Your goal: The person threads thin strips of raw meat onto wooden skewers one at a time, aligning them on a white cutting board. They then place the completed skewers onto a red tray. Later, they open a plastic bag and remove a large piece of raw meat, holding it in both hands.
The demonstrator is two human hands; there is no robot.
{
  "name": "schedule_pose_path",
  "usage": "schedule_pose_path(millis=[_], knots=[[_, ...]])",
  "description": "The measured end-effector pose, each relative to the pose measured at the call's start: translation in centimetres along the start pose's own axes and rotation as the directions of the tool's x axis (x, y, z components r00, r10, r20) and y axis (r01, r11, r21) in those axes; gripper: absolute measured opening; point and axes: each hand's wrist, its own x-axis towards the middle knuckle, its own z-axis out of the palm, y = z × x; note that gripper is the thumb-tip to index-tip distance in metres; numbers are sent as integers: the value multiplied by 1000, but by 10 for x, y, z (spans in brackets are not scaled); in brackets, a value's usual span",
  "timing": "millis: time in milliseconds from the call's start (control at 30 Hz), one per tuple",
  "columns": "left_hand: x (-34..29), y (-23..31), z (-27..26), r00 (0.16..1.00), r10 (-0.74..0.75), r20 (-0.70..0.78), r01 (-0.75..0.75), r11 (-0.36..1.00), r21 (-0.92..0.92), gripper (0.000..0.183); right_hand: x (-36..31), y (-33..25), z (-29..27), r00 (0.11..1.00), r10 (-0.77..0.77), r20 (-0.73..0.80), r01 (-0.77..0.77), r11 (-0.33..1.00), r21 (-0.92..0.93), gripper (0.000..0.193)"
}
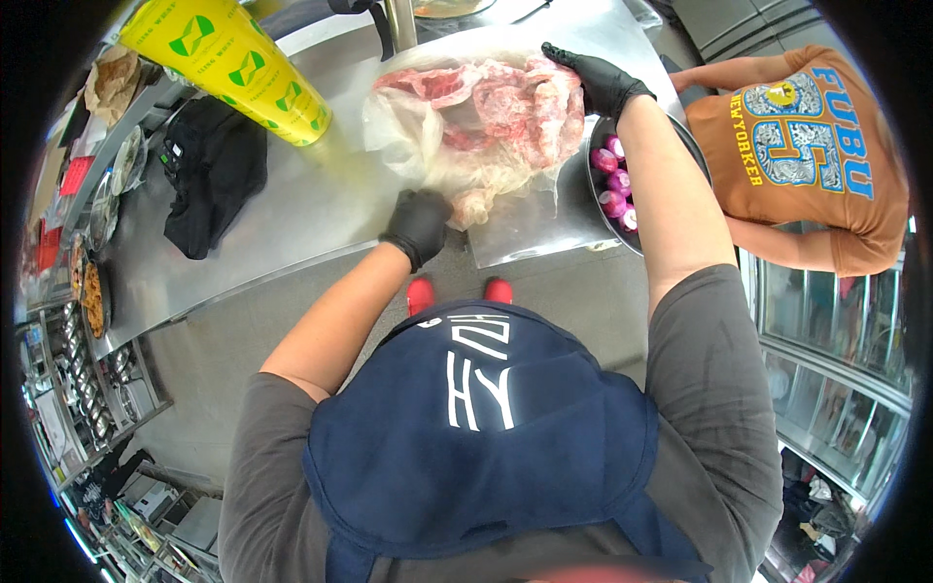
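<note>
Raw meat [515, 107], pink with pale fat, lies on the metal table in a clear plastic bag [394, 126]. My left hand [419, 228], in a black glove, is closed at the near edge of the bag, where gathered plastic and a small pale lump of meat meet the fist. The bag seems pinched there, though the fingertips are hidden. My right hand [607, 85], gloved in black too, rests against the far right side of the meat with its fingers stretched out. Below that forearm stands a dark round bowl [595, 199] of peeled red onions [613, 182].
On the left of the metal table [321, 209] are a tall yellow patterned container [243, 68] and a bundle of black cloth [216, 170]. A co-worker in a brown shirt [807, 160] stands close on the right. Glass-fronted cabinets [826, 340] stand behind that person.
</note>
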Motion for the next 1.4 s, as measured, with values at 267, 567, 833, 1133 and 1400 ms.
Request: schedule_pose_path(millis=[267,567,833,1133,1400], knots=[[8,-22,-36,921,-356,-156,118,638,-761,39,-24,21,8,979,-21,-201,9,998,-63,56],[60,-57,-87,887,10,-462,-19,1000,-16,74,-43,82,46,854,-486,-183,422,855,-303,36],[36,-34,-57,970,230,-83,-209,956,205,24,-98,176,100,677,-735,-20,410,399,-820,71],[13,14,-85,924,328,-195,-301,941,155,36,-122,225,109,670,-673,-312,468,710,-527,98],[-15,20,-38,929,323,-179,-320,946,46,44,-145,232,106,767,-598,-233,477,773,-418,103]])
